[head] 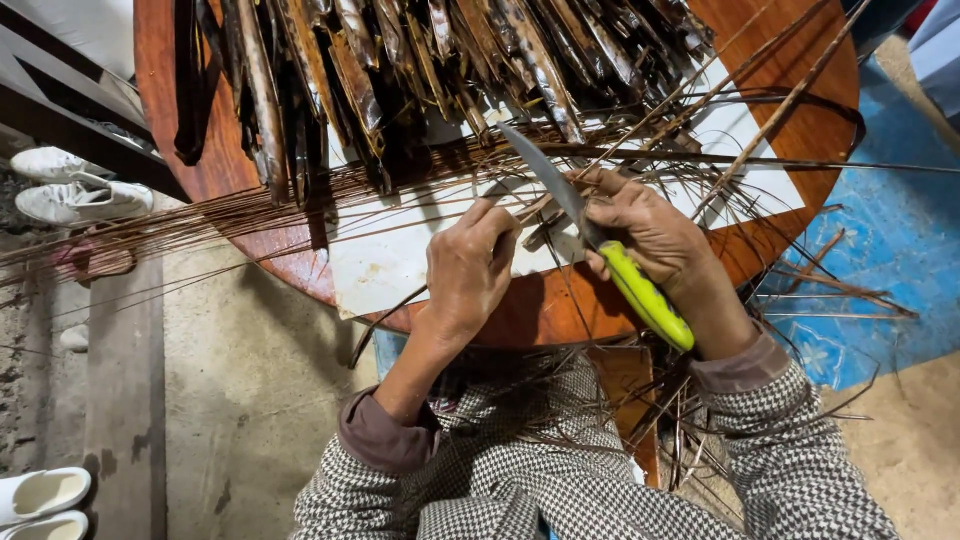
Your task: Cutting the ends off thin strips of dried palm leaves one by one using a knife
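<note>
A round wooden table (190, 120) carried dark leaf strips (400, 60) at twelve o'clock. The right hand (655, 235) was clenched around a green-handled knife (640, 290); the left hand (470, 270) pinched a thin stick (545, 208) at centre. Short, shallow strokes away from the fingers were judged best.

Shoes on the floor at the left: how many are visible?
4: two white sneakers at the upper left beside the round wooden table, two white slip-ons at the bottom-left corner, cropped. Others may be out of frame.
</note>
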